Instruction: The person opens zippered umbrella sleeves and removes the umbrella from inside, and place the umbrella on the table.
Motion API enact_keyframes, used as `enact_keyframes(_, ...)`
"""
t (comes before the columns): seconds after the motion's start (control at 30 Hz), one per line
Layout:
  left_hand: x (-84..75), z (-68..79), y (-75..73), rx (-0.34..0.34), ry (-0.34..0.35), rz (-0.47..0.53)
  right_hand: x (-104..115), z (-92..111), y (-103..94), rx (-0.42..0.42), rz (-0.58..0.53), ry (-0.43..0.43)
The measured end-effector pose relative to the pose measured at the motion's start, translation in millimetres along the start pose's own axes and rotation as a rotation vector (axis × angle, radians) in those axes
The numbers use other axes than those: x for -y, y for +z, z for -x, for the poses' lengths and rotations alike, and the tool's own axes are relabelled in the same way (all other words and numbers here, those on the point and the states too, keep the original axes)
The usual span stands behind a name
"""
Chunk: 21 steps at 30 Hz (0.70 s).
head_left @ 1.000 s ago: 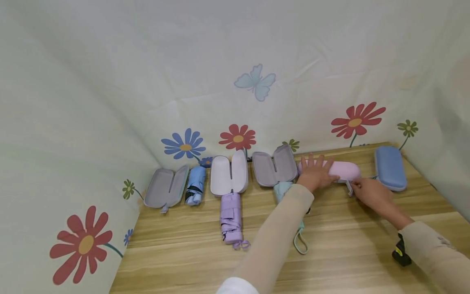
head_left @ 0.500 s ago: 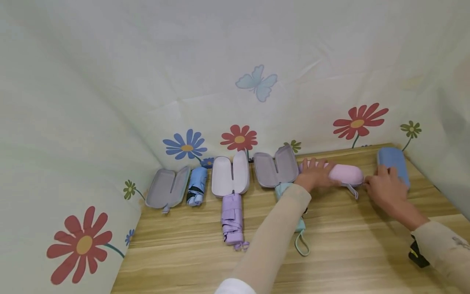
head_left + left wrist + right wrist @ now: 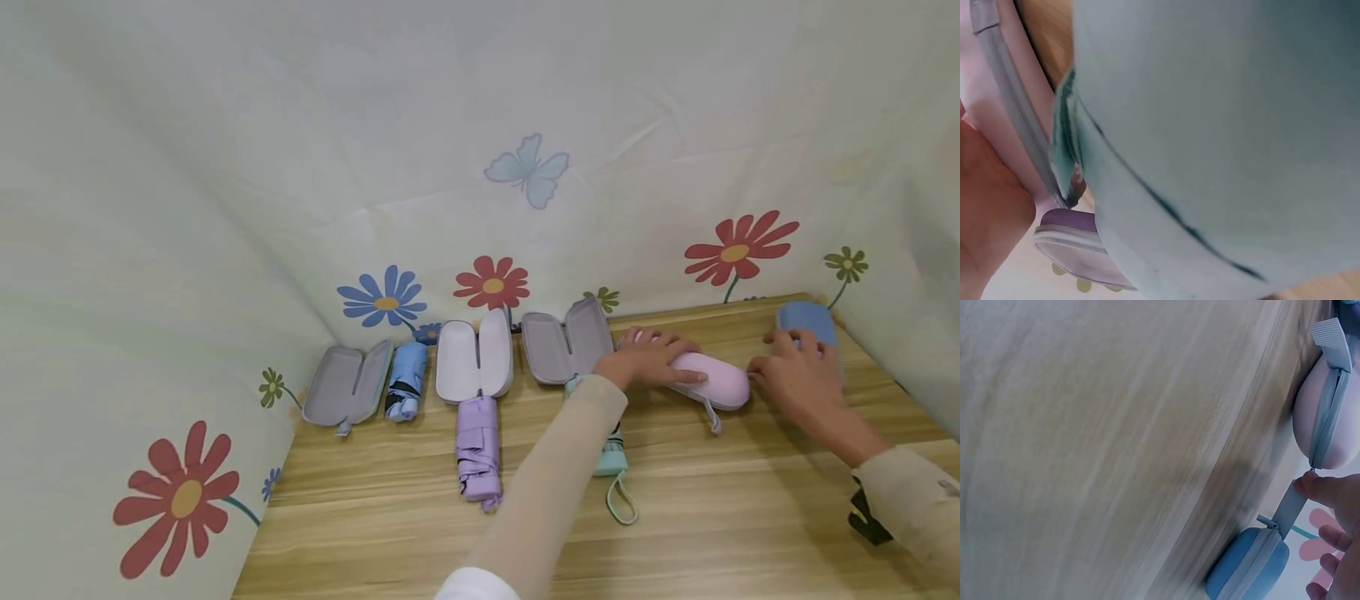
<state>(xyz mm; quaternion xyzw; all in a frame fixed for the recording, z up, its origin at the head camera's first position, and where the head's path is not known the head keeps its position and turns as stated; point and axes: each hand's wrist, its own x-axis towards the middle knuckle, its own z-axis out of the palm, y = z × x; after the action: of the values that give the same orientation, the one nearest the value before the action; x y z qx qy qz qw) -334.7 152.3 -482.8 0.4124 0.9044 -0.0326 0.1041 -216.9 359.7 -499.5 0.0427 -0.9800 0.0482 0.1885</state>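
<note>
A closed pink zip case [image 3: 716, 379] lies near the back of the table, slanted, its right end nearer the front. My left hand [image 3: 647, 362] grips its left part, fingers over the top and thumb along the front. My right hand [image 3: 802, 387] is at the right end; in the right wrist view its thumb and forefinger pinch the zipper pull [image 3: 1310, 474]. A short fabric loop [image 3: 712, 417] hangs from the pink case's front seam. Just behind my right hand is a closed blue case [image 3: 807, 317], partly hidden. Pale cloth fills most of the left wrist view.
Leftward stand three open cases: one grey [image 3: 330, 387], one white [image 3: 453, 367], another grey [image 3: 545, 350]. Folded umbrellas lie by them, blue [image 3: 407, 379], purple [image 3: 478, 437] and mint [image 3: 612, 462], the last partly under my left forearm. A flower-printed cloth [image 3: 420, 225] rises behind the table.
The pink case has turned, its right end swinging toward the front. My right hand has moved rightward, from the front seam to the case's right end, now overlapping the blue case.
</note>
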Motion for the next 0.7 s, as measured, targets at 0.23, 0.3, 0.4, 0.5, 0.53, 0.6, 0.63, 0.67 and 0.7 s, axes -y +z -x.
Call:
enact_keyframes(0.23, 0.1, -7.9, 2.2, 0.057, -0.035, 0.005, 4.3, 1.1, -1.0, 0.062, -0.013, 0.024)
enact_keyframes(0.3, -1.1, -4.0, 0.3, 0.042, -0.054, -0.019, 4.3, 2.0, -0.9, 0.056, -0.020, 0.026)
enact_keyframes(0.4, -3.1, 1.7, -1.0, 0.003, -0.117, -0.023, 5.3, 5.4, -1.7, 0.052, -0.047, 0.026)
enact_keyframes(0.5, -3.1, -0.2, 0.9, -0.023, -0.183, 0.004, 10.0, 12.9, -2.7, 0.074, -0.099, 0.035)
enact_keyframes(0.53, -3.5, -1.1, 0.7, -0.027, -0.200, 0.033, 12.7, 15.5, -3.2, 0.087, -0.117, 0.039)
enact_keyframes(0.6, -4.6, -5.7, 0.1, -0.018, -0.227, 0.084, 20.0, 19.3, -4.5, 0.113, -0.148, 0.049)
enact_keyframes(0.63, -5.4, -6.2, 0.2, -0.007, -0.242, 0.114, 25.5, 21.0, -4.0, 0.122, -0.164, 0.049)
enact_keyframes(0.67, -6.5, -8.7, 1.5, 0.008, -0.260, 0.147, 31.5, 21.6, -3.4, 0.130, -0.178, 0.048)
enact_keyframes(0.7, -8.3, -11.1, 2.7, 0.024, -0.283, 0.181, 37.7, 21.6, -2.8, 0.139, -0.191, 0.046)
